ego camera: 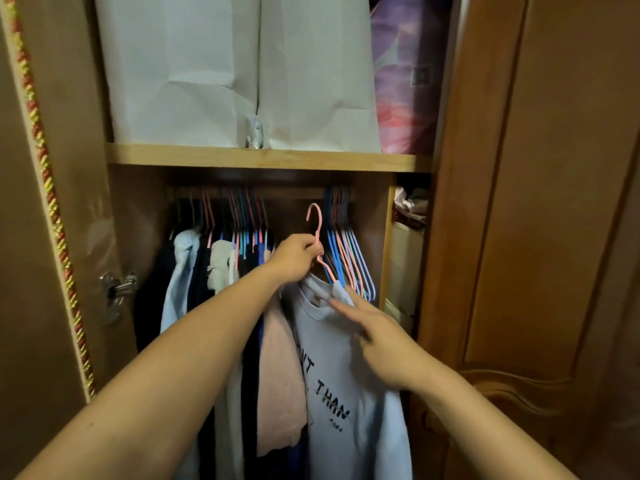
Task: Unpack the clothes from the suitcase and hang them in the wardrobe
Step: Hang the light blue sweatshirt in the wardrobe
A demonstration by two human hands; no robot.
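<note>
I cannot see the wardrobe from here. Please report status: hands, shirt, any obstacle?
Left hand grips pink hanger, hook not yet on rail. Right hand open, touching light blue shirt. Empty hangers crowd the right.

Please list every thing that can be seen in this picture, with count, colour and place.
T-shirt: one, light blue with dark print, on the pink hanger, below the rail.
Pink hanger: one, hook free of the rail, in the gap between the groups.
Hung clothes: several, blue, dark, cream, pink, on the rail at left.
Empty hangers: several, blue and pink, on the rail at right.
White bags: two, on the shelf above.
Purple bundle: one, on the shelf at right.
Door: one, brown wood, open at right.
Left hand: grips the pink hanger's neck.
Right hand: fingers straight, at the T-shirt's collar.
</note>
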